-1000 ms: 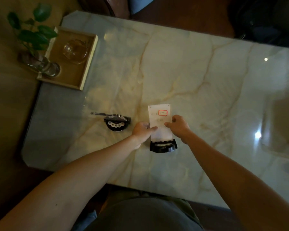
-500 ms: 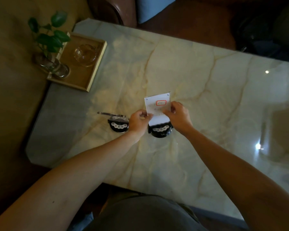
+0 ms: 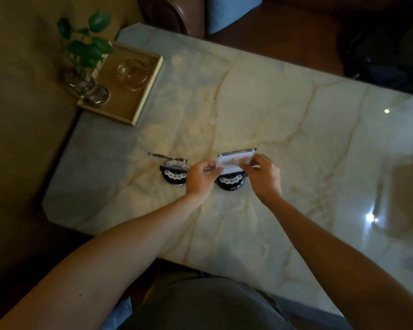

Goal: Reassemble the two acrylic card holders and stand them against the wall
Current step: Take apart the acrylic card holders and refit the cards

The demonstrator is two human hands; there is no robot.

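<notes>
Here, left hand (image 3: pixel 200 178) and right hand (image 3: pixel 262 176) pinching the acrylic card panel (image 3: pixel 235 160) by its side edges, black base (image 3: pixel 230 183) directly beneath the grip, second holder (image 3: pixel 174 173) just left of it.

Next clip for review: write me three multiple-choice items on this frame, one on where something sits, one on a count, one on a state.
1. Where does the wooden tray sit?
A. At the table's far left corner
B. At the near right corner
C. On the floor

2. How many black round bases are on the table?
A. One
B. Two
C. Four

3. What is the state of the acrylic panel with the white card?
A. Lying flat, untouched
B. Held by both hands at the right base
C. Leaning on the wall

Answers: 1 A, the tray lies by the plant vase at that corner. 2 B, left base and right base. 3 B, left hand and right hand pinch its side edges.
</notes>
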